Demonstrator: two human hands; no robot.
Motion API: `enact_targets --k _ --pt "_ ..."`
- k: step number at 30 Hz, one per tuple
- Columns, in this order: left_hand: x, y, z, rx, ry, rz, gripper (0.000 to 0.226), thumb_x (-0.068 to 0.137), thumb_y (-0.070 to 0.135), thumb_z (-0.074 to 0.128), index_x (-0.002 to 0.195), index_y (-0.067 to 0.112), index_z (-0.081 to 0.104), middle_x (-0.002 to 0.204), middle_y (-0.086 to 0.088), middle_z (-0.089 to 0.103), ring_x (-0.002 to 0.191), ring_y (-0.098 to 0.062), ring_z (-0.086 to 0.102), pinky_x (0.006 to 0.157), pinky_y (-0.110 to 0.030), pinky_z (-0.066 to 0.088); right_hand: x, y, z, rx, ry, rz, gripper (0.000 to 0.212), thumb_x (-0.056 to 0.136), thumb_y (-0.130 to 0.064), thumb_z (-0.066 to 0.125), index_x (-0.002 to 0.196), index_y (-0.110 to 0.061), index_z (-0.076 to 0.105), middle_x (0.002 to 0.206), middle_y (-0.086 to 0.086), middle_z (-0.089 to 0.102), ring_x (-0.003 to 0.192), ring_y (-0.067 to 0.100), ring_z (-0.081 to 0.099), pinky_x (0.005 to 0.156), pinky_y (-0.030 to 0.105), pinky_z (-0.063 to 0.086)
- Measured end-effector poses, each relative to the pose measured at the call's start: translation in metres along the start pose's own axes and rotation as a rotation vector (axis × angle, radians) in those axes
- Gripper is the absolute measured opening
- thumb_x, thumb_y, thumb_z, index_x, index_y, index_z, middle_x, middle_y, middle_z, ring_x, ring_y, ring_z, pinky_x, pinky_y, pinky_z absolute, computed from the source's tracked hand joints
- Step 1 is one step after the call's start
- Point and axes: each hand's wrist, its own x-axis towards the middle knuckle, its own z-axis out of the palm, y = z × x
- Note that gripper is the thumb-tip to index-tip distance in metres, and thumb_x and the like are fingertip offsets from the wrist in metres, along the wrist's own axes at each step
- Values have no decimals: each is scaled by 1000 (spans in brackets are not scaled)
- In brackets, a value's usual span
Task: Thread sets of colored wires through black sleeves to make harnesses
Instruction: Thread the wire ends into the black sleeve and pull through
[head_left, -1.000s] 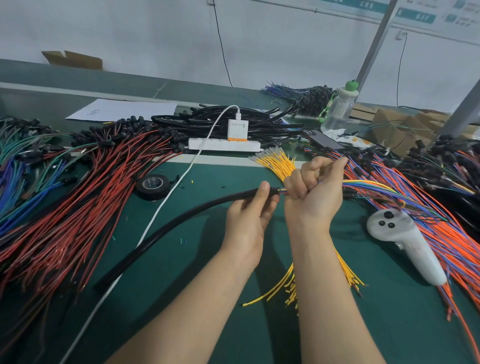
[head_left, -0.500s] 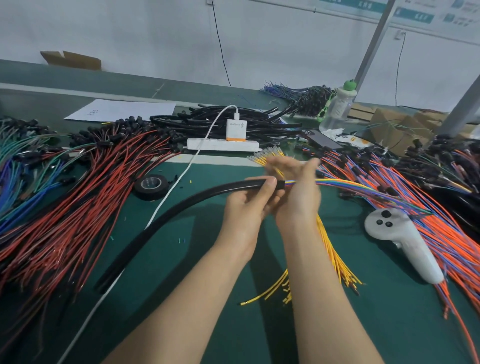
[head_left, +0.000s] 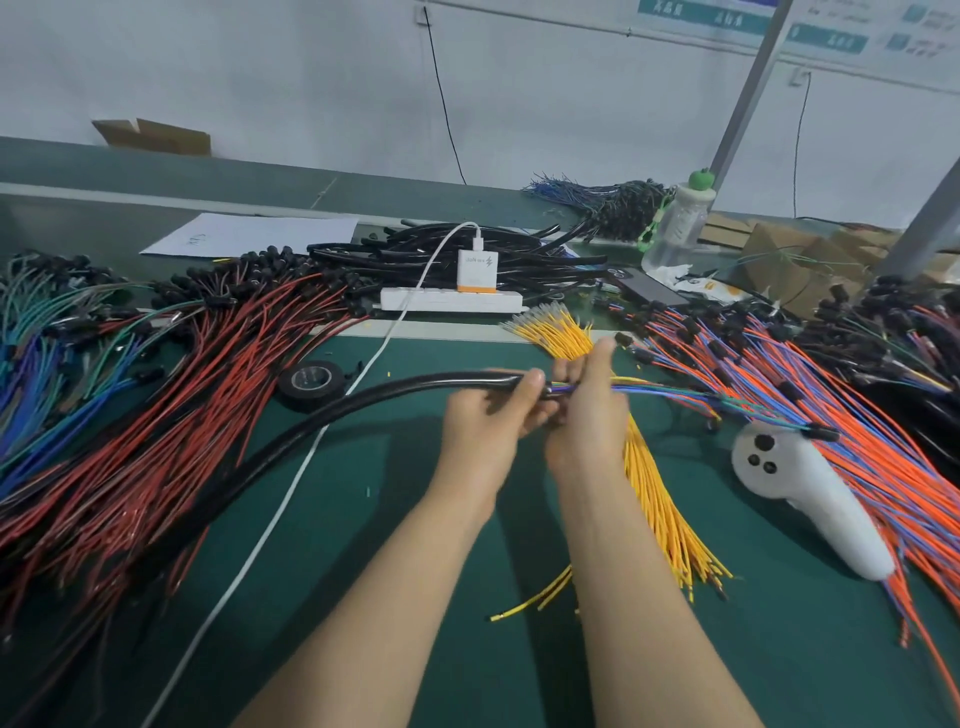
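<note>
A long black sleeve (head_left: 322, 421) arcs from the lower left up to the middle of the green table. My left hand (head_left: 488, 426) grips its right end. A set of colored wires (head_left: 670, 392) enters that end and trails off to the right. My right hand (head_left: 587, 410) pinches those wires right at the sleeve's mouth, touching my left hand. A heap of yellow wires (head_left: 660, 499) lies under my right wrist.
Red wires (head_left: 171, 410) and blue-green wires (head_left: 36, 374) cover the left. Orange and blue wires (head_left: 841, 431) cover the right, beside a white controller (head_left: 810, 499). A tape roll (head_left: 310, 383), power strip (head_left: 451, 300), spare black sleeves (head_left: 467, 254) and a bottle (head_left: 675, 223) lie behind.
My right hand slid left along the wires until it met my left hand at the sleeve's mouth. The sleeve's arc has risen higher on the table.
</note>
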Motion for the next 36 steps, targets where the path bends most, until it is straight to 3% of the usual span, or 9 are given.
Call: enact_targets --k 2,7,12,15,20,24,36 --pt "2 1 -2 18 30 8 14 91 5 58 80 9 64 64 5 69 58 -3 64 60 -13 51 0 4 3 -23 -34 66 47 99 -40 46 58 -17 39 49 -7 47 34 5 36 35 16 27" --pt "13 14 -22 -258 188 -37 14 91 6 58 79 4 63 64 3 67 58 -3 65 59 -11 51 10 -17 -18 426 -83 173 40 97 -42 50 66 -17 45 58 -4 47 34 5 22 35 14 15" --pt "3 -2 -7 -40 12 -80 14 92 10 57 80 8 65 68 2 67 59 -4 62 63 -15 51 1 2 -3 137 -9 111 46 100 -39 45 62 -15 40 56 -1 47 31 4 32 32 14 23" --pt "4 -1 -7 -28 43 -74 20 93 13 57 74 8 64 58 4 64 54 -2 59 60 -14 49 -2 9 3 51 -63 170 42 95 -41 54 62 -16 46 57 -4 50 35 5 34 34 15 27" --pt "11 9 -14 -352 176 -125 18 90 9 60 73 3 62 60 2 61 50 -1 56 52 -11 49 3 1 -6 474 -164 268 31 93 -42 56 75 -16 53 65 -1 48 36 6 25 34 14 20" --pt "9 5 -13 -280 136 -133 17 91 13 60 76 5 63 61 4 63 53 -2 57 54 -12 50 5 3 -5 297 -136 141 32 96 -31 55 71 -11 51 65 0 47 37 4 28 35 14 23" --pt "8 3 -13 -248 55 -135 16 91 15 59 82 2 61 69 -1 61 60 -3 59 59 -13 51 -3 7 -1 -40 -212 3 34 99 -31 50 73 -8 51 62 -1 50 38 5 33 39 16 32"
